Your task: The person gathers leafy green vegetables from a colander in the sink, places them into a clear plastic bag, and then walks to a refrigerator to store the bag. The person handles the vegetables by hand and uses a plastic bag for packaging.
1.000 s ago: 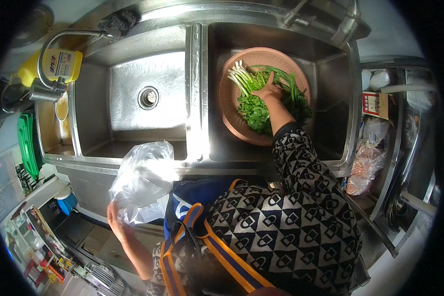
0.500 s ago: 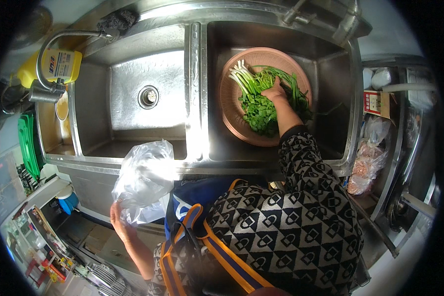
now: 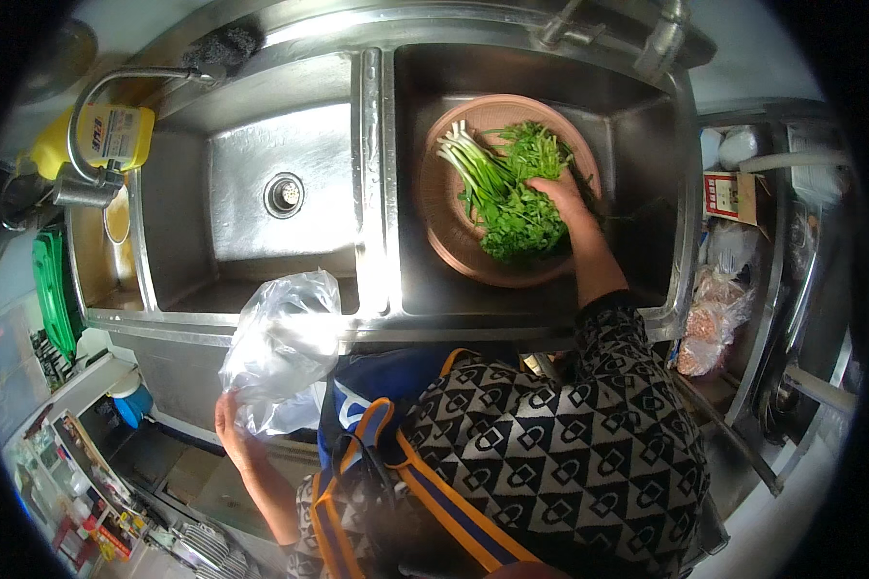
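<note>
Right hand (image 3: 562,196) grips greens (image 3: 523,232) over basket (image 3: 438,203); left hand (image 3: 238,429) seemingly pinches clear bag (image 3: 282,338).

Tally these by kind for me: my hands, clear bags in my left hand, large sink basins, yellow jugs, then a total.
Hands: 2 (left hand, right hand)
Clear bag: 1
Large sink basins: 2 (left basin, right basin)
Yellow jug: 1
Total: 6

yellow jug (image 3: 116,135), left | dark mesh wad (image 3: 224,45) | green plastic item (image 3: 53,289) | red-and-white box (image 3: 730,196), right
</note>
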`<state>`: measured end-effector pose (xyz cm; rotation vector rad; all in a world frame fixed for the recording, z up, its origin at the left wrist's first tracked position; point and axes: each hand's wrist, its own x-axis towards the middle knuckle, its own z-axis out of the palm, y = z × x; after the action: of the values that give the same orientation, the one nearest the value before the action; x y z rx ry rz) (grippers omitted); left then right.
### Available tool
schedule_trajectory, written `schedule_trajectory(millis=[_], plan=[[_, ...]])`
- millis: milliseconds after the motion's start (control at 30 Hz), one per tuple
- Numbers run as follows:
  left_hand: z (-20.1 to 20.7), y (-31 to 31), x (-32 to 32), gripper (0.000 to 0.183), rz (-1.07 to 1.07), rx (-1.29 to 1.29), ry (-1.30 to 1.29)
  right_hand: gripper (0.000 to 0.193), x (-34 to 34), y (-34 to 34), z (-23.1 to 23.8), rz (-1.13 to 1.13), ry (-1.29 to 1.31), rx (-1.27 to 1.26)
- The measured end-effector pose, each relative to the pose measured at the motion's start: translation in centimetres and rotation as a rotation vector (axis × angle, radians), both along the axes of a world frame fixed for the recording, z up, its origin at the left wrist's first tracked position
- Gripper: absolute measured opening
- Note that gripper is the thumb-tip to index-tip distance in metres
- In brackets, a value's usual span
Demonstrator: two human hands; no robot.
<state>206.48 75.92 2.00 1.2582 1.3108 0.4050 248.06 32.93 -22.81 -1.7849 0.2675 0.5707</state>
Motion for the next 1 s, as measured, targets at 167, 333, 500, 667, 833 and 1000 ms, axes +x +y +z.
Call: schedule_trajectory(millis=[167,333,500,667,833,1000], plan=[[-0.6,0.2,0.8,0.017,-0.019,-0.026,-0.043,0.041,-0.7,-1.6,7.5,-0.038,0.085,0.332],[-0.1,-0.1,1.4,0.018,-0.066,-0.003,-0.032,0.051,-0.5,-1.7,14.3,0.092,-0.104,0.187],[0.1,-0.1,1.7,0.02,-0.124,-0.01,-0.065,0.061,1.0,-2.4,18.9,0.252,-0.222,0.101],[-0.1,-0.1,1.7,0.021,-0.172,-0.037,-0.09,0.067,0.8,-2.4,21.6,0.183,-0.347,0.199],[0.2,0.0,2.4,0.021,-0.217,0.022,-0.034,0.071,0.1,-3.1,24.5,0.234,-0.459,0.132],[1.6,-0.6,4.4,0.023,-0.276,0.036,-0.088,0.077,-0.1,-3.9,25.6,0.193,-0.45,0.151]])
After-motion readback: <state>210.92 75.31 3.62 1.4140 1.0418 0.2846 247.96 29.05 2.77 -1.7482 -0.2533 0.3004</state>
